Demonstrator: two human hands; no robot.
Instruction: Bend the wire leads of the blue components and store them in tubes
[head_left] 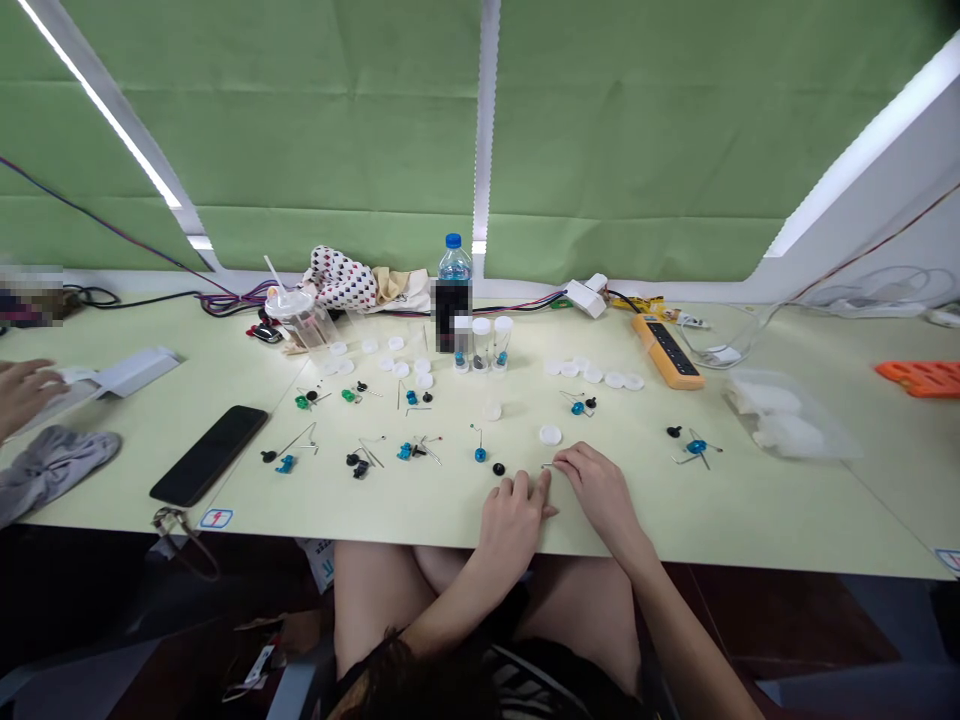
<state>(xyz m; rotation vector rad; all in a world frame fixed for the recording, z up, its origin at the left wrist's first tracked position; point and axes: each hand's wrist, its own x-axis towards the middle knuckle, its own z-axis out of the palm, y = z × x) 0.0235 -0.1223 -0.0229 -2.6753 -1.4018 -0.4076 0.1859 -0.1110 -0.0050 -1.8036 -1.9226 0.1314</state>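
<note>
My right hand (600, 490) pinches one end of a thin metal rod (548, 465) just above the table. Close beside it, my left hand (514, 520) rests on the tabletop with fingers spread, the index fingertip near the rod. A white round cap (550, 435) lies just beyond the rod. Left of it are a blue part with a bent wire (480, 454) and a black round part (499, 469). Several similar groups of small parts and wires, such as a blue one (697, 447) at the right, are spread over the table.
Three capped clear tubes (481, 345) stand before a blue-capped bottle (454, 262). White caps (592, 374) lie behind my hands. A yellow power strip (667, 352) and a plastic bag (780, 415) are rightward. Leftward are a black phone (209, 455) and another person's hand (26, 390).
</note>
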